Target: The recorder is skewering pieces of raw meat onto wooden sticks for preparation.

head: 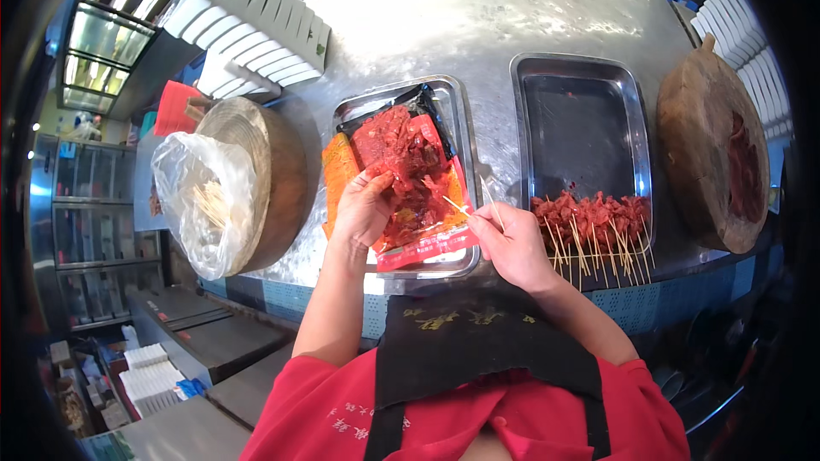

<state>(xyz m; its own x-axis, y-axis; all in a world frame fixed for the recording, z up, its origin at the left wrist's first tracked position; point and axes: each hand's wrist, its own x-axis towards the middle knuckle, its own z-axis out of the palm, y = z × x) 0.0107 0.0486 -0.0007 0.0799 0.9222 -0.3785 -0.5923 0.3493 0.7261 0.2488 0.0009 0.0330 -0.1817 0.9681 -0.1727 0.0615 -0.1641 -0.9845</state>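
My left hand pinches the edge of a heap of raw red marinated meat, which lies on an opened printed plastic package in a metal tray. Between the fingers of my right hand is a thin wooden skewer, with a small piece of meat on its tip. A second thin stick stands up from the same hand. To the right, a deeper metal tray holds a row of meat skewers along its near end, their bare sticks lying over the rim.
At left, a clear plastic bag of skewers rests on a round wooden chopping block. Stacked white dishes stand behind it. Another wooden block with dark red meat stands at right on the steel counter.
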